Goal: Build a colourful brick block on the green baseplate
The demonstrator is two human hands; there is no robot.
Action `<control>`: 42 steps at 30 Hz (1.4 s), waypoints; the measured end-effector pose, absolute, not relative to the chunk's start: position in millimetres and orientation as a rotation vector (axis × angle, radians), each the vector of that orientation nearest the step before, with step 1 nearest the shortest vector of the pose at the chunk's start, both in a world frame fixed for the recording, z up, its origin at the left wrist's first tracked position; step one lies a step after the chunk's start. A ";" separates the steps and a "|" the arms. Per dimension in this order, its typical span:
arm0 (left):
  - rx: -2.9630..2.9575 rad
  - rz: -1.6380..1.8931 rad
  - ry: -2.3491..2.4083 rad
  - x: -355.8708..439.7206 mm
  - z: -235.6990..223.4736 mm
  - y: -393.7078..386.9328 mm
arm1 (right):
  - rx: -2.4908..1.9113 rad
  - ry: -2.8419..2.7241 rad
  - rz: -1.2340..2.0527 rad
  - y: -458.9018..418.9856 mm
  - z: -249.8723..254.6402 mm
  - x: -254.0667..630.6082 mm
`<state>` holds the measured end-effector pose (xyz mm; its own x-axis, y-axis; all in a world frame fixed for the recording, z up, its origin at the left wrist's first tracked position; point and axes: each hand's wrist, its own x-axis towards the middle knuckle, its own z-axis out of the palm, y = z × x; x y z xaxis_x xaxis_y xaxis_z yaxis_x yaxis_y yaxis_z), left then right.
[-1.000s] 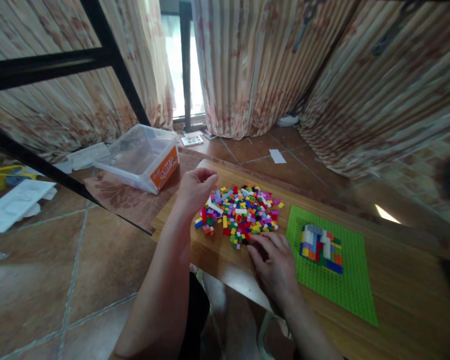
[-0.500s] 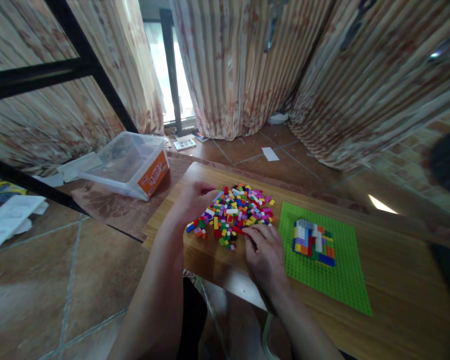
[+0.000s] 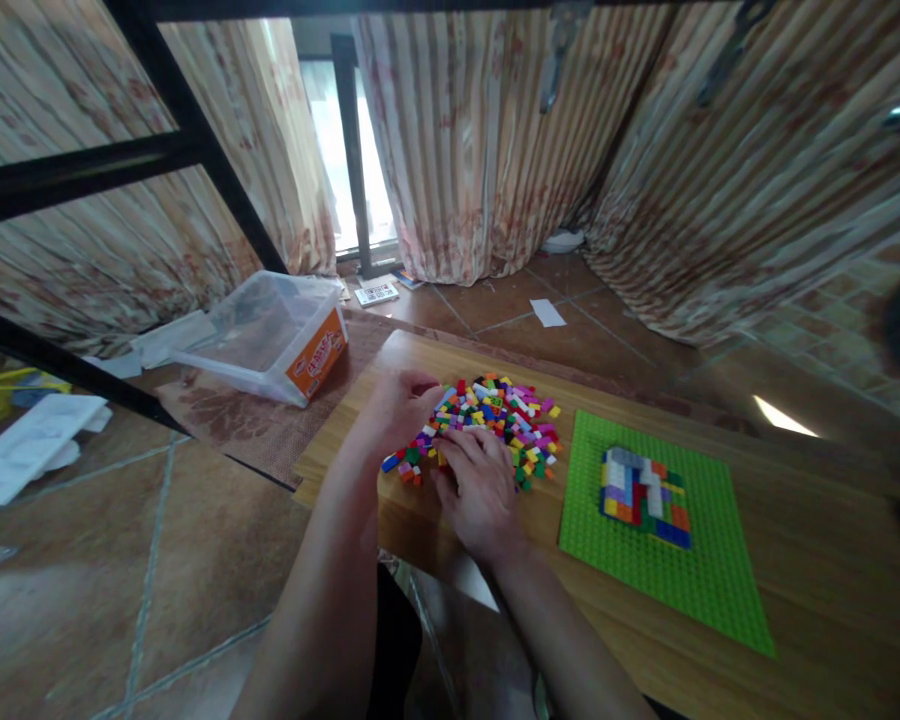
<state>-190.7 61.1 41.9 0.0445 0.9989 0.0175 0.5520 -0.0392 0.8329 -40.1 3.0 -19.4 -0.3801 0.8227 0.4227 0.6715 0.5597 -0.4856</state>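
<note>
A heap of small colourful toy bricks (image 3: 529, 420) lies on the wooden table. At the heap's left edge is my left hand (image 3: 401, 405), its fingers curled in toward the thumb; whatever they hold is hidden. My right hand (image 3: 480, 490) reaches over the near side of the heap, palm down, thumb apart from the forefinger, fingertips among the bricks. To the right, a green baseplate (image 3: 697, 600) lies flat and bears a low, roughly square build of multicoloured bricks (image 3: 645, 497). Neither hand touches it.
A clear plastic bin (image 3: 262, 325) with an orange label stands on the rug left of the wooden table (image 3: 817, 560). Black metal bars (image 3: 247, 220) cross the upper left. A white tray-like piece (image 3: 34, 445) and a paper sheet (image 3: 547, 312) lie on the tiled floor.
My right hand has moved left, from the heap's right near edge to its middle, now closer to my left hand. The left hand stays at the heap's left edge. The view has shifted slightly.
</note>
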 end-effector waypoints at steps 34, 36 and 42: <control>1.876 0.524 1.358 -160.0 38.9 52.8 | -1.261 -1.286 0.835 32.6 -9.9 -8.6; 1.791 0.637 1.310 -160.7 39.4 53.0 | -1.281 -1.267 0.813 32.9 -4.6 -3.1; 1.625 0.757 1.292 -157.6 38.1 53.1 | -1.284 -1.294 1.040 31.4 -7.6 2.0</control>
<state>-157.6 53.1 38.1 0.2672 0.9613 -0.0675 0.4115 -0.0504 0.9100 2.0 31.4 -7.6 0.0592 0.9953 0.0766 0.1393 0.0678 -0.9879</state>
